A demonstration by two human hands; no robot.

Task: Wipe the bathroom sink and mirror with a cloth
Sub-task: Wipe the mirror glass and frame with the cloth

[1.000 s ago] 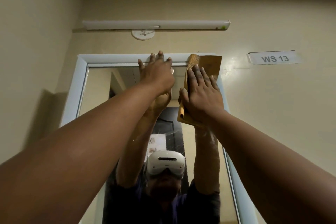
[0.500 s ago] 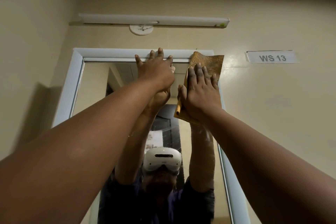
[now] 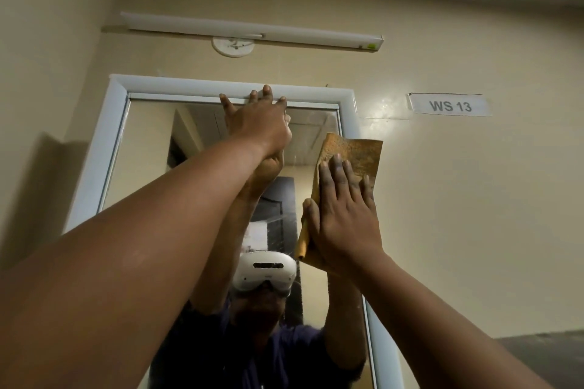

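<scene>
A tall mirror (image 3: 148, 148) in a pale blue-white frame (image 3: 94, 161) hangs on the cream wall in front of me. An orange-brown cloth (image 3: 357, 155) lies flat against the mirror's right edge and overlaps the frame. My right hand (image 3: 344, 211) presses on the cloth with fingers spread, palm flat. My left hand (image 3: 259, 120) rests flat near the top of the mirror, fingertips on the upper frame, holding nothing. The glass reflects both my arms and a person wearing a white headset. The sink is out of view.
A white tube light fitting (image 3: 252, 30) and a round white wall mount (image 3: 234, 46) sit above the mirror. A label reading "WS 13" (image 3: 450, 105) is stuck on the wall at the right. A side wall stands close on the left.
My right hand has slid the cloth down from the mirror's top right corner along the right edge. My left hand stays at the top frame.
</scene>
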